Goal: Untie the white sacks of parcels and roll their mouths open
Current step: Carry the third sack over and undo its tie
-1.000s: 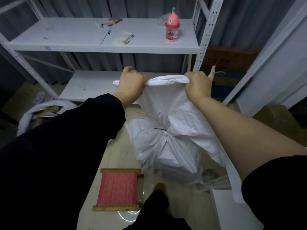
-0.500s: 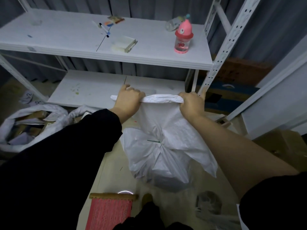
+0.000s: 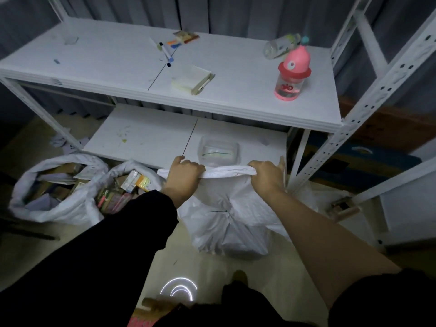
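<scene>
Gripping the white sack (image 3: pixel 226 208) by its bunched top edge, both hands curl their fingers round it. Left hand (image 3: pixel 185 177) and right hand (image 3: pixel 266 177) sit apart.

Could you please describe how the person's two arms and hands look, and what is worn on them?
The left hand and right hand wear no gloves, and no ring or watch shows. A long black sleeve reaches to the left wrist. The right forearm is uncovered; a black sleeve begins only near the upper arm.
</scene>
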